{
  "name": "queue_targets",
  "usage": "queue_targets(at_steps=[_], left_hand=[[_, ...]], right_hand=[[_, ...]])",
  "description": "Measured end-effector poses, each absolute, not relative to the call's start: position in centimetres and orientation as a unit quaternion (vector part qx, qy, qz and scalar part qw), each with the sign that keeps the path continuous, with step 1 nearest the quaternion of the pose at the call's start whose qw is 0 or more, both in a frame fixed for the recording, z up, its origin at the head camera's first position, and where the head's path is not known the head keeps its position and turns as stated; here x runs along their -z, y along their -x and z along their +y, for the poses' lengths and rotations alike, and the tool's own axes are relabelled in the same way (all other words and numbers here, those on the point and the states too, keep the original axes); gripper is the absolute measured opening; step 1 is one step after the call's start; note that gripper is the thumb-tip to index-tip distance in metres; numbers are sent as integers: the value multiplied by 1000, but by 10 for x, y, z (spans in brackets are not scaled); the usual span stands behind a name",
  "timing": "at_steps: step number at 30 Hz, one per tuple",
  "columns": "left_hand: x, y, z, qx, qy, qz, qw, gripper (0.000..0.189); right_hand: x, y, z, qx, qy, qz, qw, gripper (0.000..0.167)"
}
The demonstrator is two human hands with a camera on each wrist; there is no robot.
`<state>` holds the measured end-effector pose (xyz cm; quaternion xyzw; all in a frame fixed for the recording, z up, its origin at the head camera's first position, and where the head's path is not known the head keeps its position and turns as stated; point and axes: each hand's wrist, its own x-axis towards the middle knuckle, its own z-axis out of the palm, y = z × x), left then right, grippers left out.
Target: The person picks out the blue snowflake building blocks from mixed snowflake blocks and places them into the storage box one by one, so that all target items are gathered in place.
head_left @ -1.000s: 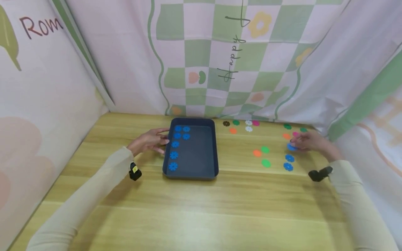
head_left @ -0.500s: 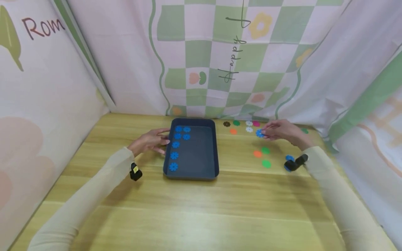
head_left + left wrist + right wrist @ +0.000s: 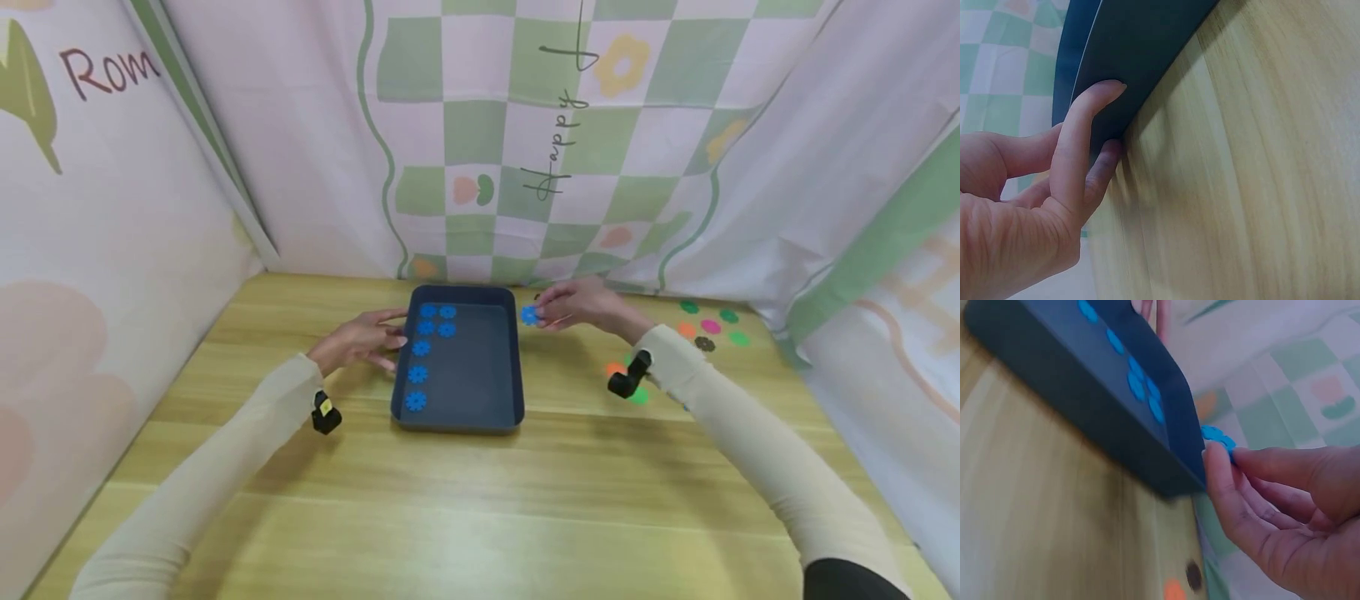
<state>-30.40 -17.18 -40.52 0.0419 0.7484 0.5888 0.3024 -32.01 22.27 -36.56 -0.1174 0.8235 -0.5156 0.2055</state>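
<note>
My right hand (image 3: 588, 305) pinches a blue flower-shaped disc (image 3: 529, 315) between thumb and fingertips, just off the right side of a dark grey tray (image 3: 480, 367). The right wrist view shows the same blue disc (image 3: 1218, 435) near the tray's corner. Inside the tray, several blue flower-shaped discs (image 3: 417, 374) lie along the left side, with a second short column at the back. My left hand (image 3: 357, 342) rests against the tray's left wall. In the left wrist view, the left hand's (image 3: 1063, 169) fingers touch the tray's outer wall (image 3: 1141, 50) without gripping anything.
Loose discs lie to the right on the wooden table (image 3: 465, 517), among them a pink one (image 3: 710, 327), a brown one (image 3: 704, 343) and a green one (image 3: 738, 339). My right forearm covers some others. A checkered curtain (image 3: 480, 133) hangs behind the table.
My right hand has picked up a blue disc from the right-hand group and carried it left, close to the tray. The left hand and the tray stay in place.
</note>
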Motion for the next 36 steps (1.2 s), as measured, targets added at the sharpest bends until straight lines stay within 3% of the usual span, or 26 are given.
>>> queue_targets(at_steps=[9,19,36], left_hand=[[405,304,-172,-586,-41,751,303,73],[407,306,-171,-590,-40,748,303,73],[409,305,-171,-597,-34,743,300,72]], right_hand=[[380,335,160,551,114,788,249,30],[400,333,105,522,125,797,276,16],[406,328,86,410,139,874,219,11]])
